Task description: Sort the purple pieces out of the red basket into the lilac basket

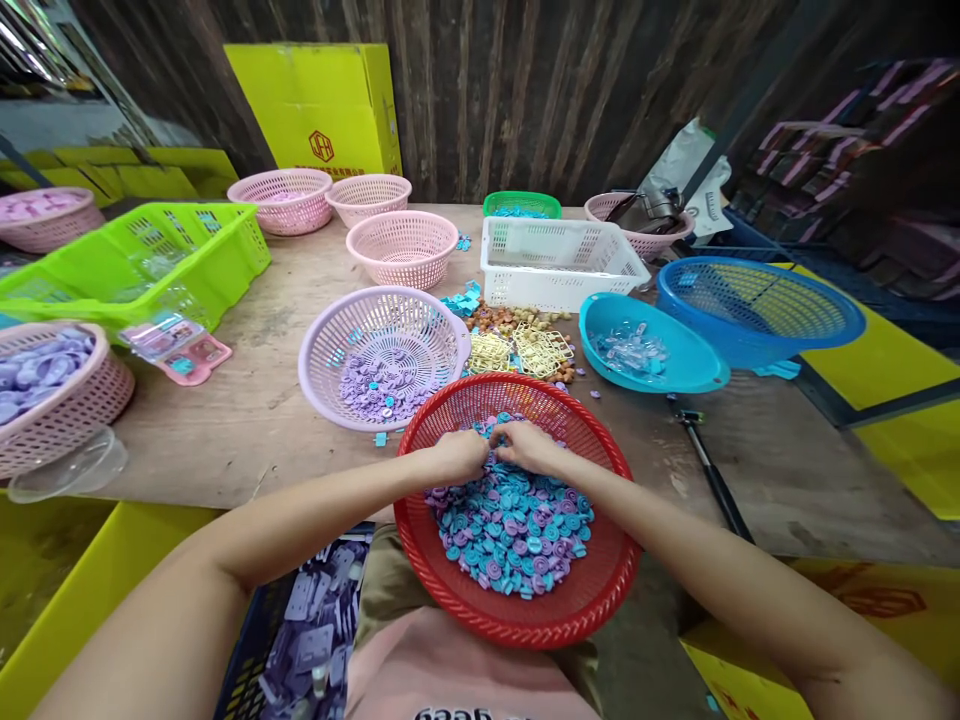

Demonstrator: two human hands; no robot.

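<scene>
Head view, lower centre: left hand [459,455] and right hand [529,447] meet, fingers curled on small pieces – whether gripping, I cannot tell – over blue-and-purple buttons [510,530] in the red basket [525,615].

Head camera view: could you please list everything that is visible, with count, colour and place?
red basket: 1, red, at the near table edge, over the lap
small round pieces: many, blue and purple, inside the red basket
lilac basket: 1, pale purple, behind the red basket, some purple pieces inside
pink baskets: several, far left of the table
green crate: 1, bright green, left
white crate: 1, white, far centre
blue bowl: 1, light blue, right, clear pieces inside
blue basket: 1, darker blue, far right
gold frames: a small pile, centre
yellow box: 1, at the wall
left hand: in the pieces
right hand: in the pieces, beside the left
</scene>
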